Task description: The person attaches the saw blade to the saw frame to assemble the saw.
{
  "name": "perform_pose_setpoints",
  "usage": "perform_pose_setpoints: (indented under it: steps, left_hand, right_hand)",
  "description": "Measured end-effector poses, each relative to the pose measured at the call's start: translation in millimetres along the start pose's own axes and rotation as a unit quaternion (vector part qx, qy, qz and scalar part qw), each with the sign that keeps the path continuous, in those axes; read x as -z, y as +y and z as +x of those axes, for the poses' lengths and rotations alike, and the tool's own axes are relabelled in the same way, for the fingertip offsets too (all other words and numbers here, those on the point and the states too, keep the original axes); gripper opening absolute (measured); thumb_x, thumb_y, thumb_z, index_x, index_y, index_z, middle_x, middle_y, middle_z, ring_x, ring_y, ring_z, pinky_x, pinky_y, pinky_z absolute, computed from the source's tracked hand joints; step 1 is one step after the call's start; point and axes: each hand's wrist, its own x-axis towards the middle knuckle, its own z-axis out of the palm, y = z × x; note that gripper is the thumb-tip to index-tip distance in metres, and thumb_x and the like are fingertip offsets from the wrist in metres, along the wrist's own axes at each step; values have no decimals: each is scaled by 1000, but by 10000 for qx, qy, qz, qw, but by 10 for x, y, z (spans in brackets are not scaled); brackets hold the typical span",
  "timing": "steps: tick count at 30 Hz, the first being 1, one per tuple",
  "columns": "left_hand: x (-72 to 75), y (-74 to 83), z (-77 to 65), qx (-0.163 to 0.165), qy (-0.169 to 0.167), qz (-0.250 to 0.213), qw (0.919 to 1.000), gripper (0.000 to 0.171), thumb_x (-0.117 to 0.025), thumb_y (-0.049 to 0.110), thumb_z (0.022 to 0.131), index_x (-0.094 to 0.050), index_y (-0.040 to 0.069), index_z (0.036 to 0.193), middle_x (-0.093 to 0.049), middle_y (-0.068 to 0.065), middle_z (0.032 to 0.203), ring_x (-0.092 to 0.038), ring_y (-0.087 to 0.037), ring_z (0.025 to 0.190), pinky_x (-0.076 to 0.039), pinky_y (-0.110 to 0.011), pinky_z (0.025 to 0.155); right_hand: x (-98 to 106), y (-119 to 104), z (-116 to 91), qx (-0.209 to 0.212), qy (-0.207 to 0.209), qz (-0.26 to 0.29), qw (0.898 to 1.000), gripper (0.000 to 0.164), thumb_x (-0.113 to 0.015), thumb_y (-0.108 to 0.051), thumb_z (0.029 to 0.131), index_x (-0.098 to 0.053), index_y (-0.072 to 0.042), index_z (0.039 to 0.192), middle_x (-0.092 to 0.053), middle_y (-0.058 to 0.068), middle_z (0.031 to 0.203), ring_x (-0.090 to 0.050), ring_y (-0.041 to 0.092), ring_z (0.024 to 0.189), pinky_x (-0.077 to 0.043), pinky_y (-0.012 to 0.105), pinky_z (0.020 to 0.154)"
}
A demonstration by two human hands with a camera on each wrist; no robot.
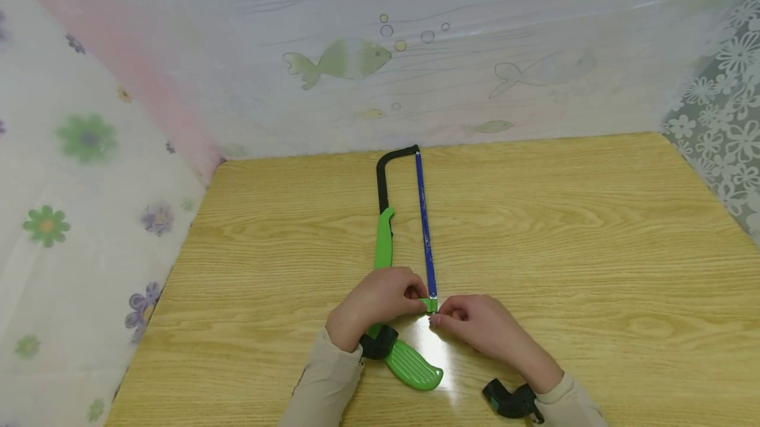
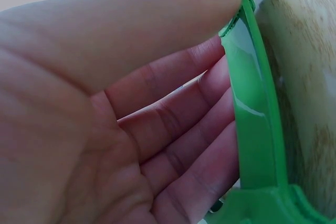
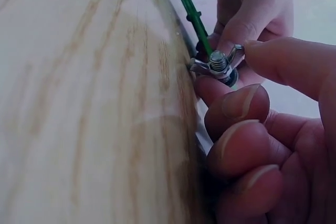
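Observation:
A hacksaw with a black-and-green frame lies on the wooden table. Its blue blade runs lengthwise to the right of the frame, and its ribbed green handle is nearest me. My left hand grips the green frame end by the blade's near end; in the left wrist view, the thumb presses the green part with the fingers behind it. Curled fingers of my right hand pinch a metal wing nut on a threaded bolt at that end. The thumb touches one wing.
The wooden table meets a fish-patterned sheet at the back. A flowered sheet hangs along the left, and a lace-patterned one on the right. Each wrist wears a black camera mount, one being the right mount.

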Motion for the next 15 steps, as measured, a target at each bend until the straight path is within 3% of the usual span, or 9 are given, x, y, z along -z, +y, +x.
perform_pose_setpoints:
  steps: [15]
  left_hand:
    - [-3,2,5,31,-17,-28,10000,6,-67,26,78,-67,22,82,-52,17,72,-47,-2,65,-39,-18,61]
  right_hand:
    - [35,-13,-14,10,-147,242,9996,20,-55,-48,83,-63,-31,77,-46,-14,50,-42,4,43,-33,22,46]
